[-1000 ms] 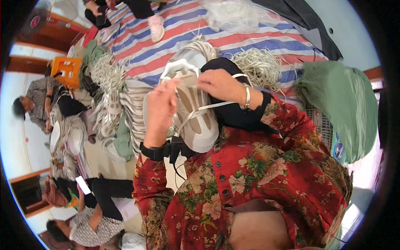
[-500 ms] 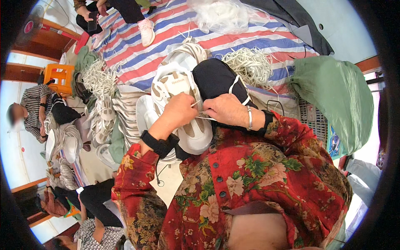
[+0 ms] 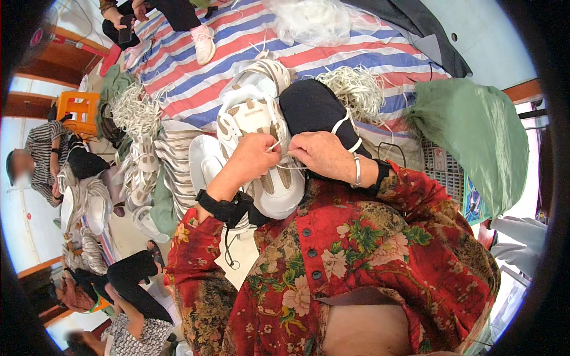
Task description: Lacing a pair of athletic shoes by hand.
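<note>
- A striped sheet (image 3: 205, 80) stretches from 10 to 1 o'clock beyond you, a green sack (image 3: 475, 145) at 3.
- A white-and-tan shoe (image 3: 256, 121) sits at the center, before your floral shirt (image 3: 356, 237), toe pointing to 6; a tangle of spare laces (image 3: 356, 92) lies at its 2 o'clock.
- Your left hand (image 3: 252, 157), over the shoe's middle, has thumb and finger pinched together on a lace (image 3: 273, 146).
- Your right hand (image 3: 323, 155) faces it from 3 o'clock, fingertips curled in at the strands; whether they clamp one cannot be told.
- A second ago your hands were higher and wider apart; now they nearly meet over the shoe, apparently turning the work to fine handling of the lace.
</note>
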### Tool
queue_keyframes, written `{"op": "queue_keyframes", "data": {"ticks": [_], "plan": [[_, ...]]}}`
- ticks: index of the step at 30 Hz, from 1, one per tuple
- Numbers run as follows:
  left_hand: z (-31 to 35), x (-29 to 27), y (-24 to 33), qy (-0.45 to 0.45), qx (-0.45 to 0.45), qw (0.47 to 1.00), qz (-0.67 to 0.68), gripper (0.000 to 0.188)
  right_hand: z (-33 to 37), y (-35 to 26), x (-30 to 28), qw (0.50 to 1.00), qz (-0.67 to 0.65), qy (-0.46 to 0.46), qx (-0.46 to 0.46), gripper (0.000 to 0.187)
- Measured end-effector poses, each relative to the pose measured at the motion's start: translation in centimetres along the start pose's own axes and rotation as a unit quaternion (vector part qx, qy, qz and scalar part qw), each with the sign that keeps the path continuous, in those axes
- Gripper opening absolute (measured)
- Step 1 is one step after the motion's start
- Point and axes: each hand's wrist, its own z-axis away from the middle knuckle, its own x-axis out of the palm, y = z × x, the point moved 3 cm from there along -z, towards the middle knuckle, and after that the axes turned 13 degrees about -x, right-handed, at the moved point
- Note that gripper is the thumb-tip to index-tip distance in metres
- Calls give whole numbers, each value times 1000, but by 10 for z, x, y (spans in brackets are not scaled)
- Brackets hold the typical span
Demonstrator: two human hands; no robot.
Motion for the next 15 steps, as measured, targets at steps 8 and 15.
{"op": "queue_keyframes", "data": {"ticks": [8,15], "plan": [[-1,16,-11,167,30,978,-120,20,-4,-4,9,999,15,-18,24,16],[17,33,-7,249,8,959,-135,18,-3,0,9,916,-312,-108,229,14]]}}
